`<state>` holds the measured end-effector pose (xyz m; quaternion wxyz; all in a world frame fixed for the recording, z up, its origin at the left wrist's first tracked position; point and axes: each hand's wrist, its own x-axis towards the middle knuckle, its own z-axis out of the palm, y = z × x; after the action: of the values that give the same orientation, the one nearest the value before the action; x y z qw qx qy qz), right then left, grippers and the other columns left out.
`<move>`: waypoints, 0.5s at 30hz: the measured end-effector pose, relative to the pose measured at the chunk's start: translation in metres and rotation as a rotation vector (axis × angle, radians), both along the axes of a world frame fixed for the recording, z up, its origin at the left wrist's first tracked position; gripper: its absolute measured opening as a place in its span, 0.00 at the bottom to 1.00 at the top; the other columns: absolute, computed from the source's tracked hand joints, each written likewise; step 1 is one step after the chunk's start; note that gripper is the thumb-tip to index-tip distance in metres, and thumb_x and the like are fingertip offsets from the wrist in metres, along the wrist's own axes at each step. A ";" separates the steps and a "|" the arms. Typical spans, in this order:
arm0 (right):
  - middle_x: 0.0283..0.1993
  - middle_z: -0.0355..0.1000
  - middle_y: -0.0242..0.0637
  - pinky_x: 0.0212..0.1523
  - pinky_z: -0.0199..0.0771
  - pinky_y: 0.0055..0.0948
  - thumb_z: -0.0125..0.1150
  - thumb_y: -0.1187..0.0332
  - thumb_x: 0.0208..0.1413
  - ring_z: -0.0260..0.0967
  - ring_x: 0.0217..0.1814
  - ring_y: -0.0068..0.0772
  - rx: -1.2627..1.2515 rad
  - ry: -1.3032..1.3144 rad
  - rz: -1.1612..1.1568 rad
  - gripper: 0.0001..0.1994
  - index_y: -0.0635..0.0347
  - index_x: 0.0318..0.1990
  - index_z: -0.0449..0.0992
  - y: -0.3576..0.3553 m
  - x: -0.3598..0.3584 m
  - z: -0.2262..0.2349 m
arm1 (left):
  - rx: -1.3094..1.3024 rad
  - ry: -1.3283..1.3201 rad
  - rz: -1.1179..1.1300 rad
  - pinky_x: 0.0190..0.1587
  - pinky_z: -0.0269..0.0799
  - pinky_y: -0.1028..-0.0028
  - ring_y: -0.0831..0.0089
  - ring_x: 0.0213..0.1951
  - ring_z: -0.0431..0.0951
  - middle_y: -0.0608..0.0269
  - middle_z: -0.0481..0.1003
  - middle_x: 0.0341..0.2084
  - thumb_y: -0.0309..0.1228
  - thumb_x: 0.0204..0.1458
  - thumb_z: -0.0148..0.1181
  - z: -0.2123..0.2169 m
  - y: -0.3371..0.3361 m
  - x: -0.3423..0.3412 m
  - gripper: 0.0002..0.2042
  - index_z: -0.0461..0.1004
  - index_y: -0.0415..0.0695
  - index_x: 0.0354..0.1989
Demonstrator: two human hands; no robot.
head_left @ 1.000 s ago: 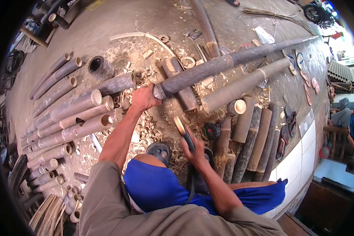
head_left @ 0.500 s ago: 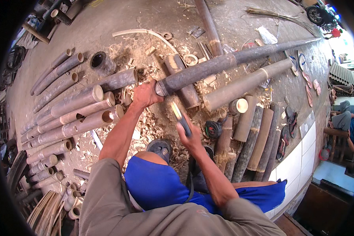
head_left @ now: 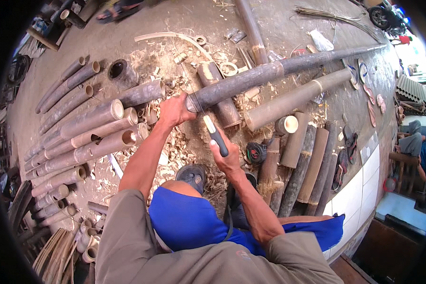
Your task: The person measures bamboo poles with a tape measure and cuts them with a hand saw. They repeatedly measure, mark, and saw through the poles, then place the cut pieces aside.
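A long dark bamboo pole (head_left: 260, 78) lies slantwise across a shorter bamboo piece (head_left: 229, 116) on the ground. My left hand (head_left: 174, 111) is closed round the pole's near end, its fingertips partly hidden. In my right hand (head_left: 228, 158) is a handsaw (head_left: 217, 141), gripped by its black handle with a pale section in front. Its thin blade crosses the pole just right of my left hand. Whether the blade has cut into the wall cannot be made out. Wood shavings (head_left: 175, 146) cover the ground below.
Cut bamboo tubes (head_left: 80, 127) lie in rows on the left. More bamboo lengths (head_left: 312, 165) rest at the right, beside a tape measure (head_left: 256, 153). A thick bamboo (head_left: 298, 99) runs alongside the pole. Sandals (head_left: 349, 142) lie further right; another person (head_left: 414, 142) sits at the far right.
My right hand and the saw have shifted slightly forward, and the blade now shows across the pole. My left hand stays in place. A sandalled foot has appeared at the upper left.
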<state>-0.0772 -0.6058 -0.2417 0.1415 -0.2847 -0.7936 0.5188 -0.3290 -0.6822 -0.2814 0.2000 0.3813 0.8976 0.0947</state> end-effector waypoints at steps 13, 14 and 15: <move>0.37 0.79 0.54 0.35 0.78 0.39 0.63 0.64 0.64 0.82 0.34 0.49 -0.006 -0.030 0.007 0.26 0.59 0.68 0.71 -0.001 0.013 0.002 | 0.058 0.025 0.008 0.38 0.80 0.54 0.53 0.33 0.85 0.48 0.82 0.32 0.51 0.31 0.75 0.002 0.001 0.000 0.36 0.75 0.41 0.49; 0.39 0.79 0.56 0.37 0.79 0.39 0.63 0.63 0.64 0.82 0.36 0.50 -0.109 0.006 -0.022 0.27 0.57 0.70 0.70 0.000 -0.008 0.006 | 0.054 0.031 0.008 0.38 0.80 0.54 0.54 0.33 0.85 0.48 0.82 0.32 0.51 0.31 0.75 0.003 0.001 -0.005 0.37 0.75 0.41 0.49; 0.40 0.80 0.55 0.38 0.79 0.39 0.63 0.64 0.64 0.83 0.37 0.49 -0.078 -0.026 -0.021 0.27 0.57 0.70 0.70 -0.004 0.001 0.007 | 0.071 0.027 0.010 0.38 0.80 0.54 0.53 0.33 0.85 0.48 0.82 0.32 0.51 0.31 0.75 0.002 -0.002 -0.003 0.37 0.75 0.41 0.49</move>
<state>-0.0759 -0.6095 -0.2345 0.1254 -0.3053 -0.7714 0.5441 -0.3325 -0.6841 -0.2794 0.1738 0.3849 0.8982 0.1221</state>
